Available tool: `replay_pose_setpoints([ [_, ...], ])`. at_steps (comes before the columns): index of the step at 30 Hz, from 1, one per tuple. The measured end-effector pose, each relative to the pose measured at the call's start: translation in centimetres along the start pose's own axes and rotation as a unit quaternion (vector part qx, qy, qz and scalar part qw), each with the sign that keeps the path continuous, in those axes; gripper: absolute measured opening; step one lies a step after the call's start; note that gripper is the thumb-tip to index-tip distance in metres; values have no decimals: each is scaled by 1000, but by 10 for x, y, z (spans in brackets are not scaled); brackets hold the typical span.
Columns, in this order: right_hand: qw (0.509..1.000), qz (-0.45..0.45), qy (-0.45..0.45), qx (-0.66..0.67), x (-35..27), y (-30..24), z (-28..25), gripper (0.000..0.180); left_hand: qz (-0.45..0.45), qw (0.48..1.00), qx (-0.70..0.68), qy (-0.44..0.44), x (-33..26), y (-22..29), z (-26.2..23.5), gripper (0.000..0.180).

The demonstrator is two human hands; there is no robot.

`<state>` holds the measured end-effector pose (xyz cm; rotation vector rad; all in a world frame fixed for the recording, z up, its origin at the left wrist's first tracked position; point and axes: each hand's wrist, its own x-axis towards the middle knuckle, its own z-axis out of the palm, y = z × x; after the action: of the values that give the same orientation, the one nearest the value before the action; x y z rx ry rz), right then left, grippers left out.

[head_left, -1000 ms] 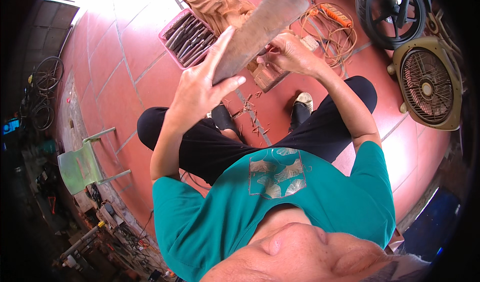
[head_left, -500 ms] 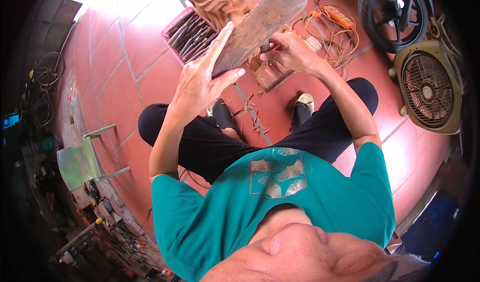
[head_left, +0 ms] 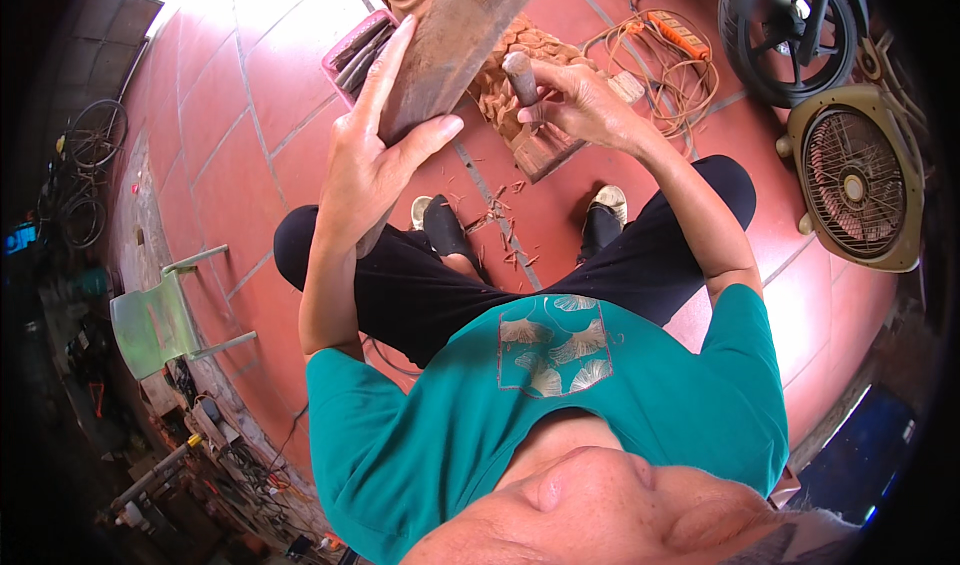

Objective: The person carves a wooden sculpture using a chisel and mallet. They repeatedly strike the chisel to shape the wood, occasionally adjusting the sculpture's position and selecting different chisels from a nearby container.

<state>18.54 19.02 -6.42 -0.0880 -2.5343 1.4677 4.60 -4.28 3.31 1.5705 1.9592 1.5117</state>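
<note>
Left hand (head_left: 365, 165): fingers round wooden bat (head_left: 455, 50), tilted. Right hand (head_left: 590, 105): fingers pinching tool handle (head_left: 520, 80) near carved wood (head_left: 545, 47). Shavings (head_left: 497, 209) on floor (head_left: 220, 115) between shoes (head_left: 608, 202).

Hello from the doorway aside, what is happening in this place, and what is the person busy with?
A seated person has a long wooden paddle in the left hand. The right hand holds a tool by its rounded handle, over a carved wooden piece on the tiled floor; the tool's far end cannot be seen. Wood chips lie near the feet, and a pink basket of tools is partly hidden behind the paddle.
</note>
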Motion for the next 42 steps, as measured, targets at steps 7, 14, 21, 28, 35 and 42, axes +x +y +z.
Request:
replay_pose_setpoints([
  [7, 996, -45, 3, -72, -2, -14, -1, 39, -36, 999, 8, -11, -3, 1, 5, 82],
  [14, 996, -51, 59, -35, -4, -10, -1, 27, -45, 997, 40, -51, -6, -16, 9, 81],
  [21, 988, 13, 154, -11, -20, -22, -27, 44, -74, 997, -38, -9, 4, -21, 1, 78],
  [28, 967, 81, 238, 38, -63, -9, -13, 42, -173, 954, -242, -40, 14, -7, 2, 78],
  [35, 946, 105, 293, 93, -75, 16, 10, 46, -178, 948, -264, -10, 21, 4, 14, 80],
  [42, 946, 119, 295, 68, -72, 15, 10, 48, -171, 954, -248, -1, 24, -1, 21, 80],
])
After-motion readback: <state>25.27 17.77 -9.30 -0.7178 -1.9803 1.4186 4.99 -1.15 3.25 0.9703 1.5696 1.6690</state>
